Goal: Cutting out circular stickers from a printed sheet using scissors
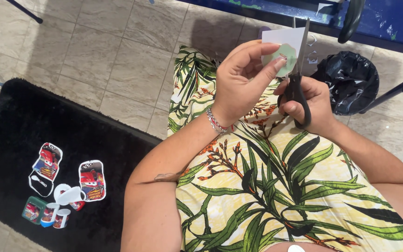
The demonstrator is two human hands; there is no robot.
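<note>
Paper cut-out (pixel 285 55): pale green printed round on white sheet, held above the lap; looks light, thin and floppy, likely to crease, best pinched at the edge clear of the cut line

Left hand (pixel 243 77): fingers pinching the round

Right hand (pixel 311 100): fingers closed through the black scissors (pixel 298 74), blades part-open at the paper

Finished cut-outs (pixel 64 186) on black rug (pixel 10 140)

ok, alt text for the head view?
Seen from above, the left hand holds a sheet of paper while the right hand cuts it with black scissors. Printed cutouts lie on a black rug.
</note>
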